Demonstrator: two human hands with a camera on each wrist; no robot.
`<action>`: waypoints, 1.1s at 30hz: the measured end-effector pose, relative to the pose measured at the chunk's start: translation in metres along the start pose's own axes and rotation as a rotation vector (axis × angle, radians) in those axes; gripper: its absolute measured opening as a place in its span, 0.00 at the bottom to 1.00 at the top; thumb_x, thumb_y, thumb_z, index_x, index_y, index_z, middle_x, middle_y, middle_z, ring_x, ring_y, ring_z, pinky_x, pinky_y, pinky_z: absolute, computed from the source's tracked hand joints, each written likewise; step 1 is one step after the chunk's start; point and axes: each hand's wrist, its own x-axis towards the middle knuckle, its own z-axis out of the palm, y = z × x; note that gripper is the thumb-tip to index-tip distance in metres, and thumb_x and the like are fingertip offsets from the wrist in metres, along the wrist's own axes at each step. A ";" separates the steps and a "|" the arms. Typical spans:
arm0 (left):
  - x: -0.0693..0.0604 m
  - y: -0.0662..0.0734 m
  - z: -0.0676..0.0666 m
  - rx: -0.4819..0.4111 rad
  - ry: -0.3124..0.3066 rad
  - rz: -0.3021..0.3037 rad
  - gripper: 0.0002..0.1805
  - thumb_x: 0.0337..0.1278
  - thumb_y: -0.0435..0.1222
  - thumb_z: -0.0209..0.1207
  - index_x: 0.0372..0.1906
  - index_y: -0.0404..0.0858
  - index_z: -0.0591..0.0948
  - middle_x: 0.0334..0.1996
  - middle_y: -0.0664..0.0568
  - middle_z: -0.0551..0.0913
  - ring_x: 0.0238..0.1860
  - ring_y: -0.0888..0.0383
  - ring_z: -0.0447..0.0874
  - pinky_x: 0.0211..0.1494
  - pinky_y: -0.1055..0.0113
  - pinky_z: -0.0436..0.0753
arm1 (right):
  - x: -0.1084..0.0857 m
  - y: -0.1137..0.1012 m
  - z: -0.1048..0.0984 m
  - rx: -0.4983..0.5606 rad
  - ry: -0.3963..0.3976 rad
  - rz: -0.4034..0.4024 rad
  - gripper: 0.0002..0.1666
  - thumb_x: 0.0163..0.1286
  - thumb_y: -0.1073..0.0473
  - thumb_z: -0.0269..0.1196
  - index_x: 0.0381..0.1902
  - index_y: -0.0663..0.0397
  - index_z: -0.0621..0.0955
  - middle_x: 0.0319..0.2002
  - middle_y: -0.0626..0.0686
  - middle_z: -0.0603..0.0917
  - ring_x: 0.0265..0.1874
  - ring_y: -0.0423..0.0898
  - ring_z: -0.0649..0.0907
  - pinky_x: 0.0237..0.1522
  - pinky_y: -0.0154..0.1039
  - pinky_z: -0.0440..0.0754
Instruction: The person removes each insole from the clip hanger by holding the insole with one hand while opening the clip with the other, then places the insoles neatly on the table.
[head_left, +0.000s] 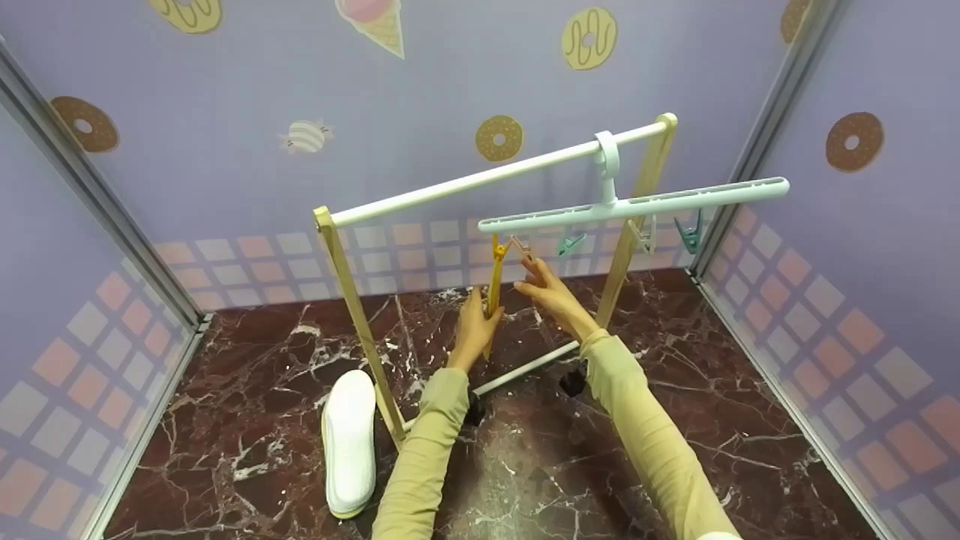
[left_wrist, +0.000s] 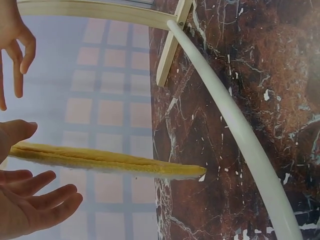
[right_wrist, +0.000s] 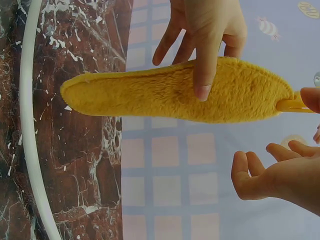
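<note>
A fuzzy yellow insole point(right_wrist: 145, 95) hangs below a yellow clip point(head_left: 499, 253) at the left end of a pale hanger point(head_left: 559, 217). My left hand point(head_left: 474, 324) is around the insole, its thumb on one side and fingers on the other. In the left wrist view the thumb and fingers look loose, with a gap to the insole's edge point(left_wrist: 110, 160). My right hand point(head_left: 551, 294) is raised beside a pink clip point(head_left: 523, 246), its fingers loosely bent and holding nothing visible. Whether a fingertip touches that clip is unclear.
The hanger hooks over the white top bar point(head_left: 480, 180) of a wooden-legged rack. Teal point(head_left: 571, 244), white point(head_left: 645, 235) and green point(head_left: 690, 235) clips dangle rightward. A white insole with a yellow edge point(head_left: 351, 442) lies on the dark marble surface. Patterned walls point(head_left: 420, 90) enclose it.
</note>
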 end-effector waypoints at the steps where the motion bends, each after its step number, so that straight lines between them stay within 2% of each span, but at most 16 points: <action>1: 0.000 0.000 0.000 0.006 0.003 0.002 0.20 0.51 0.37 0.59 0.47 0.30 0.70 0.36 0.39 0.79 0.39 0.44 0.79 0.40 0.53 0.77 | 0.003 0.003 -0.001 -0.003 0.008 -0.004 0.42 0.64 0.61 0.54 0.69 0.49 0.45 0.70 0.51 0.50 0.68 0.54 0.52 0.65 0.53 0.55; 9: 0.000 0.001 0.000 0.004 0.023 0.046 0.15 0.52 0.31 0.56 0.47 0.33 0.72 0.30 0.42 0.80 0.33 0.47 0.80 0.35 0.55 0.78 | 0.010 -0.003 0.001 -0.034 0.086 -0.007 0.43 0.61 0.60 0.57 0.69 0.46 0.50 0.66 0.61 0.58 0.65 0.56 0.59 0.60 0.54 0.63; 15: -0.005 0.004 -0.002 -0.059 -0.003 0.110 0.16 0.51 0.27 0.54 0.47 0.30 0.72 0.28 0.40 0.80 0.30 0.47 0.80 0.32 0.57 0.79 | 0.013 -0.008 0.003 -0.020 0.094 -0.078 0.39 0.60 0.61 0.59 0.67 0.44 0.57 0.65 0.58 0.61 0.64 0.55 0.60 0.61 0.53 0.63; 21: -0.015 0.007 -0.003 -0.077 -0.059 0.151 0.15 0.51 0.27 0.55 0.46 0.29 0.72 0.30 0.38 0.81 0.32 0.47 0.81 0.32 0.58 0.80 | 0.014 -0.010 0.006 0.008 0.084 -0.141 0.37 0.60 0.63 0.58 0.66 0.50 0.59 0.66 0.53 0.62 0.64 0.52 0.62 0.64 0.48 0.61; 26: -0.023 0.010 -0.004 -0.080 -0.078 0.168 0.13 0.49 0.27 0.54 0.43 0.30 0.73 0.31 0.38 0.81 0.33 0.46 0.82 0.33 0.58 0.81 | 0.013 -0.012 0.008 0.054 0.075 -0.164 0.36 0.60 0.65 0.58 0.65 0.58 0.58 0.64 0.60 0.64 0.64 0.51 0.64 0.63 0.42 0.63; 33: -0.028 0.012 -0.008 -0.051 -0.089 0.168 0.10 0.48 0.26 0.54 0.39 0.30 0.73 0.33 0.38 0.81 0.36 0.45 0.82 0.36 0.55 0.80 | 0.014 -0.020 0.012 0.115 0.069 -0.192 0.31 0.60 0.66 0.59 0.61 0.61 0.63 0.59 0.66 0.68 0.60 0.54 0.69 0.61 0.41 0.67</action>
